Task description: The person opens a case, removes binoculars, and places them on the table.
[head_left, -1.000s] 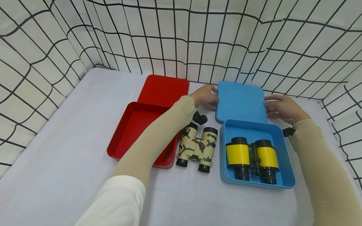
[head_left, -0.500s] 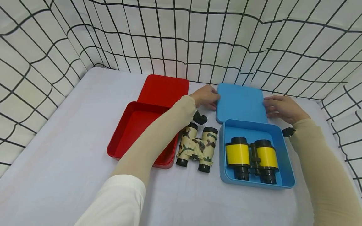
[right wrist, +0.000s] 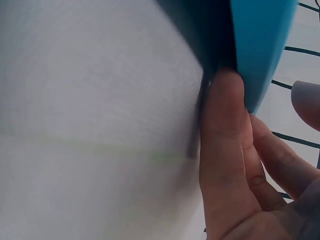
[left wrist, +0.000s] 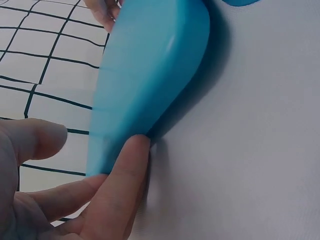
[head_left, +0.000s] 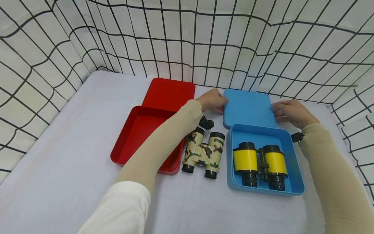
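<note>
A blue box lid (head_left: 248, 107) lies behind the blue box (head_left: 295, 169), its front edge overlapped by the box rim in the head view. My left hand (head_left: 212, 100) touches the lid's left edge with nearly straight fingertips. In the left wrist view the thumb (left wrist: 42, 139) stands away from the lid. On the lid's right edge, my right hand (head_left: 292, 112) presses its fingertips; the right thumb (right wrist: 307, 102) stays apart from it too. Yellow and black binoculars (head_left: 246, 160) lie inside the blue box.
Camouflage binoculars (head_left: 203, 152) lie between the boxes. A red box (head_left: 128, 136) stands left, partly hidden by my left forearm, with a red lid (head_left: 170, 92) behind it. Black wire mesh (head_left: 193, 42) rises around the back and sides of the white table surface (head_left: 73, 146).
The blue lid's far edge has come down and slightly toward me. Both hands stay at its sides, and the right hand has shifted a little to the left.
</note>
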A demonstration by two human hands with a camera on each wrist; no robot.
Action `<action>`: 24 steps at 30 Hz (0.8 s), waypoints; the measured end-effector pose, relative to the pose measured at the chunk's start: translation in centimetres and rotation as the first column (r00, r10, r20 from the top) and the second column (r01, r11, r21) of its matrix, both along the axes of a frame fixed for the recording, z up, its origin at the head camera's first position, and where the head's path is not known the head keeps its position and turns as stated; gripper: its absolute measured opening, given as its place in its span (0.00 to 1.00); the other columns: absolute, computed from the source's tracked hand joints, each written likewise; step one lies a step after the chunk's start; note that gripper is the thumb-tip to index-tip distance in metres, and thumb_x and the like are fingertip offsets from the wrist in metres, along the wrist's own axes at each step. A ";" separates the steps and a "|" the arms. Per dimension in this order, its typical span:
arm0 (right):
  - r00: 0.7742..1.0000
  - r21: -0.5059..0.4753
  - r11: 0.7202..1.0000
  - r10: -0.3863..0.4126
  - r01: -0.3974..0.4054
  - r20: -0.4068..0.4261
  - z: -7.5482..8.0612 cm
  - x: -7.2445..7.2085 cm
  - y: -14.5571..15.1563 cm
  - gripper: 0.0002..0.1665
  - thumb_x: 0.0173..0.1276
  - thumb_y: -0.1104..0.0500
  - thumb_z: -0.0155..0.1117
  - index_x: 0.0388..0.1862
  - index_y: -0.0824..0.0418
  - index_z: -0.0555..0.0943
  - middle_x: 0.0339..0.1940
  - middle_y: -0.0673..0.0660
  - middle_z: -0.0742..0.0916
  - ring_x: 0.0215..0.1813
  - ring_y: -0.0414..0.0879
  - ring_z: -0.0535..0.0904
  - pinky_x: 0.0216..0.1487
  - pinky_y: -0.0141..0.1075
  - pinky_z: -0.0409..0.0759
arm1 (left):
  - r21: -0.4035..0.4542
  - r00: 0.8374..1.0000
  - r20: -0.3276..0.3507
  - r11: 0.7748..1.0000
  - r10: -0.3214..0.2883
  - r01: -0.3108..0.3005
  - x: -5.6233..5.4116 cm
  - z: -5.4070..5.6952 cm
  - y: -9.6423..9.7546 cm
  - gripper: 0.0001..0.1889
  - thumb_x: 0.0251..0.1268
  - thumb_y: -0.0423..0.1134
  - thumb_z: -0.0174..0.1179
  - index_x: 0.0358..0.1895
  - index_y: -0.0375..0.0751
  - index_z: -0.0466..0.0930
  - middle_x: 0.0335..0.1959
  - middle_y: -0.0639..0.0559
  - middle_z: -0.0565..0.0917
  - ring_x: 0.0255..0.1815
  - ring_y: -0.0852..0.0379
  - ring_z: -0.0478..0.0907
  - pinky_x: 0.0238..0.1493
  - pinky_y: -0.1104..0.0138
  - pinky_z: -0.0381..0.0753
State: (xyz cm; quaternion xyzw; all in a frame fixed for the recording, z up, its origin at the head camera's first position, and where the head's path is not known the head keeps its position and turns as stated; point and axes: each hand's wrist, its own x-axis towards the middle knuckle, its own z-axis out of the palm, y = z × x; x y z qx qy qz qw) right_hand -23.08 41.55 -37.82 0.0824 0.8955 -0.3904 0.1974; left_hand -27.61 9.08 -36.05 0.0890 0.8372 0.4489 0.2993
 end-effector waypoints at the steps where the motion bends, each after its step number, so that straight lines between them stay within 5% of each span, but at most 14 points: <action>1: 1.000 -0.003 1.000 -0.003 0.003 0.004 0.0 0.0 0.0 0.45 0.81 0.37 0.49 0.81 0.68 0.59 0.75 0.73 0.73 0.70 0.62 0.75 0.70 0.51 0.77 | 0.007 1.000 0.010 1.000 0.007 -0.007 0.0 0.0 0.0 0.31 0.81 0.48 0.52 0.77 0.34 0.62 0.57 0.43 0.83 0.50 0.54 0.87 0.57 0.68 0.86; 10: 1.000 -0.021 1.000 -0.012 0.013 0.018 0.1 0.1 -0.2 0.47 0.80 0.35 0.49 0.82 0.68 0.58 0.77 0.72 0.70 0.71 0.62 0.75 0.69 0.49 0.78 | 0.139 0.979 0.180 0.982 0.098 -0.124 0.3 0.4 -0.1 0.42 0.80 0.63 0.46 0.83 0.40 0.49 0.66 0.39 0.79 0.55 0.47 0.85 0.56 0.63 0.88; 20: 1.000 -0.024 0.999 0.020 -0.020 0.001 0.3 0.6 0.1 0.45 0.81 0.35 0.47 0.81 0.67 0.60 0.78 0.72 0.71 0.65 0.52 0.80 0.71 0.52 0.76 | 0.204 0.977 0.191 0.970 0.093 -0.132 1.0 0.5 -0.4 0.39 0.80 0.65 0.44 0.79 0.38 0.58 0.64 0.39 0.78 0.57 0.46 0.82 0.59 0.62 0.87; 24: 1.000 -0.034 0.999 0.013 -0.013 -0.008 0.4 0.7 0.2 0.46 0.81 0.35 0.46 0.81 0.67 0.60 0.78 0.73 0.70 0.68 0.57 0.79 0.74 0.55 0.73 | 0.206 0.983 0.171 0.974 0.061 -0.096 1.1 0.6 -0.7 0.39 0.79 0.65 0.45 0.79 0.40 0.59 0.66 0.41 0.79 0.59 0.47 0.83 0.62 0.61 0.85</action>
